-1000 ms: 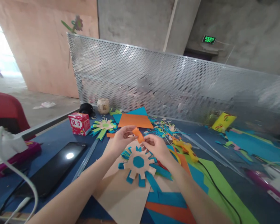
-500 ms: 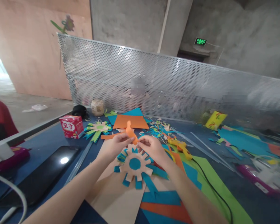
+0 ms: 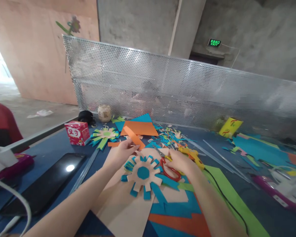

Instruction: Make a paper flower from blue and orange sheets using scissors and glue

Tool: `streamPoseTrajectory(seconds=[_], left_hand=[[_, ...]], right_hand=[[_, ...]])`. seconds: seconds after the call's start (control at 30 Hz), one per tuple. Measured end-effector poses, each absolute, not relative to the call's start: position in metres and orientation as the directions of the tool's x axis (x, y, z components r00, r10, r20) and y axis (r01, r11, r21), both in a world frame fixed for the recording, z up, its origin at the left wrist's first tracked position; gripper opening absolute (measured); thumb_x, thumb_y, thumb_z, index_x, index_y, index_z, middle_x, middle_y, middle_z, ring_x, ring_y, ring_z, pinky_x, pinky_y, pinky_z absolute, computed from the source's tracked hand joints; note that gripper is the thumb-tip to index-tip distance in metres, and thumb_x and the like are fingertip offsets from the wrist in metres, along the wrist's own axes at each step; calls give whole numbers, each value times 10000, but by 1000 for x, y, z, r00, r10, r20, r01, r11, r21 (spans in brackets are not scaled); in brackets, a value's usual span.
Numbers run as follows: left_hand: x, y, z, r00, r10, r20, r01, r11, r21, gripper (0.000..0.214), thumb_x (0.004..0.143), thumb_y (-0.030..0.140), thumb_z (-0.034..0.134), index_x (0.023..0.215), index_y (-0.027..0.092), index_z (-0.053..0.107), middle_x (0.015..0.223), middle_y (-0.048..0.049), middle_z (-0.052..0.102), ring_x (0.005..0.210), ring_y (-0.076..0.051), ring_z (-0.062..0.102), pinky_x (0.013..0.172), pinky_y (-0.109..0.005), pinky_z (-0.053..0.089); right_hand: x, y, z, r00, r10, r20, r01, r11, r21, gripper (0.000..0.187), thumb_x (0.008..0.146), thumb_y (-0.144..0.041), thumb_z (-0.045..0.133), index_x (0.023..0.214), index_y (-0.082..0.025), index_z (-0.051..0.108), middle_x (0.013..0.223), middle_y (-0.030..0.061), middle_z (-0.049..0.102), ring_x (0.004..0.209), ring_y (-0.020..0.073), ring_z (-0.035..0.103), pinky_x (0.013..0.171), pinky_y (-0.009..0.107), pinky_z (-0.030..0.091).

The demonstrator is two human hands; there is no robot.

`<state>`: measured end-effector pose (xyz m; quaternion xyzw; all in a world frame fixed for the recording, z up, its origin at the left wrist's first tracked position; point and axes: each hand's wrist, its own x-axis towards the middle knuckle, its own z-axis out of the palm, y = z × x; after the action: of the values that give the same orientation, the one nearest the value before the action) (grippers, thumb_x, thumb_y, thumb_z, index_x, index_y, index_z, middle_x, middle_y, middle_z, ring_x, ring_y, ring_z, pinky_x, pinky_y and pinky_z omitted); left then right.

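Note:
My left hand point(image 3: 124, 152) pinches an orange paper strip point(image 3: 133, 136) that slants up and away from the fingers. Off to its right, my right hand point(image 3: 181, 161) grips a pair of scissors point(image 3: 169, 173) with red and yellow handles, the blades pointing up and left toward the strip. Between my forearms lies a paper flower point(image 3: 151, 177) with beige petals, blue strips and a blue round centre. Beneath it is a beige paper sheet point(image 3: 123, 210). Farther left sits a second flower point(image 3: 106, 133) in green, beige and blue.
A yellow glue gun point(image 3: 191, 154) with a black cord lies right of my right hand. Paper scraps point(image 3: 171, 136) and an orange sheet point(image 3: 140, 128) are at the back. A red box point(image 3: 77, 133), a jar point(image 3: 104, 113) and a phone point(image 3: 44, 184) stand or lie left. A perforated metal screen point(image 3: 118, 75) borders the table.
My right hand has left the orange strip, moved right and taken hold of the scissors. The strip, bent before, now lies straighter in my left hand.

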<state>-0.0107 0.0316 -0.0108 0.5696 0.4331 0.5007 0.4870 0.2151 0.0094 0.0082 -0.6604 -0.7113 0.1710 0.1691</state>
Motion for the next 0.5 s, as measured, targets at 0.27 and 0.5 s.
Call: streamPoseTrajectory(seconds=[0.27,0.5], left_hand=[[-12,35,-14,79,983,165,34,-168,985,250,660,318,630,822,129,608,641,-16,605,594,-132,564,549,-253,455],[-15,40,-19,58,992,113,-49,-111,993,287,644,329,660,855,137,624,778,-65,674,723,-174,638,599,-258,483]], right_hand=[[218,13,12,-11,1000,-25,954,3,-301,53,658,-259,623,683,-215,608,711,60,652,677,197,601,547,252,359],[281,22,27,335,940,62,938,-327,-114,181,691,-236,586,816,-110,623,865,206,642,795,308,622,599,333,413]])
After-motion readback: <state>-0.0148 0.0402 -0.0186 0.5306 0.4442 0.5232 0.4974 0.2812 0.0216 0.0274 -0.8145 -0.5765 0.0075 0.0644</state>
